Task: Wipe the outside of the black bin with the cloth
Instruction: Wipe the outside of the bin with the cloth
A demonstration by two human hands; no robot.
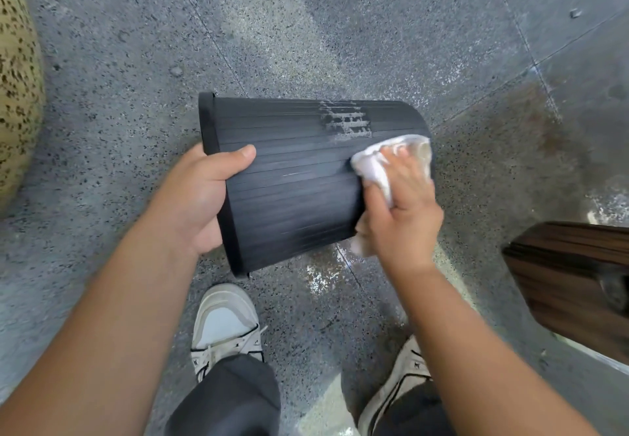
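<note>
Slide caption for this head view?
Left hand holds ribbed black plastic bin sideways; right hand presses crumpled white cloth near its base.

Even, soft daylight with faint shadows, pale glare on the floor (272, 44), wide-angle bending and blur toward edges.

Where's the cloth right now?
In the head view, the white cloth is bunched under the right hand, pressed against the ribbed side of the black bin near its base end, just below a whitish smear.
</note>
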